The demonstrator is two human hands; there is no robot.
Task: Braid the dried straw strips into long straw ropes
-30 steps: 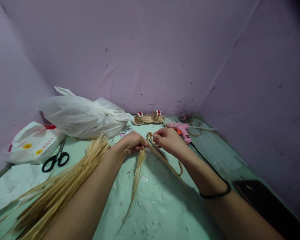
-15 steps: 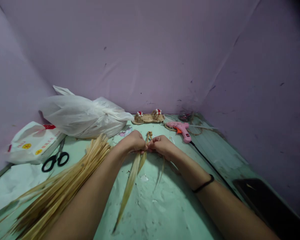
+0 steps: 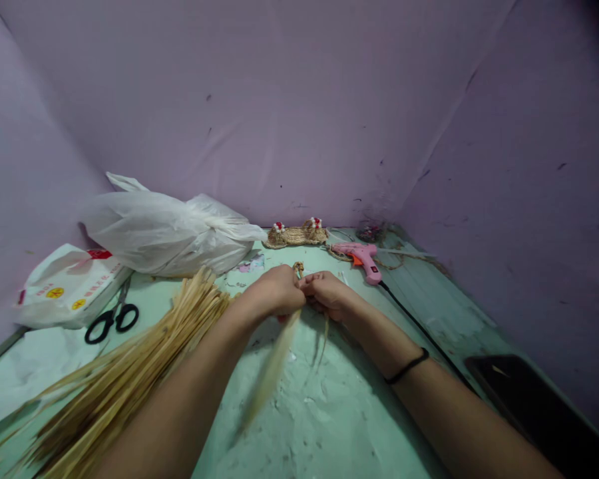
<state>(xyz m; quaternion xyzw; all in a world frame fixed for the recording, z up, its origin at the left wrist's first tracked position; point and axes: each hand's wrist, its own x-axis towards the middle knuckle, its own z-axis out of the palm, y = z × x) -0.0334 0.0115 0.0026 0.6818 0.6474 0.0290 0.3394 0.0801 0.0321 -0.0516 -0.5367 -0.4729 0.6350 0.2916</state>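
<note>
The left hand point(image 3: 278, 291) and right hand point(image 3: 327, 293) meet, both grips pinched on the twisted tan cord point(image 3: 298, 267). A blurred strip point(image 3: 272, 372) hangs below, seemingly from the left.

The single head-worn view looks forward and down from above and behind the forearms point(image 3: 190, 379), across the pale green table point(image 3: 339, 412) to the purple wall point(image 3: 299, 100) at its back, with the hands point(image 3: 279, 290) near, just below mid-frame.

Dry, rough, fibrous strand point(image 3: 299, 267); crinkled plastic bag point(image 3: 170, 229); smooth plastic glue gun point(image 3: 362, 253).
</note>
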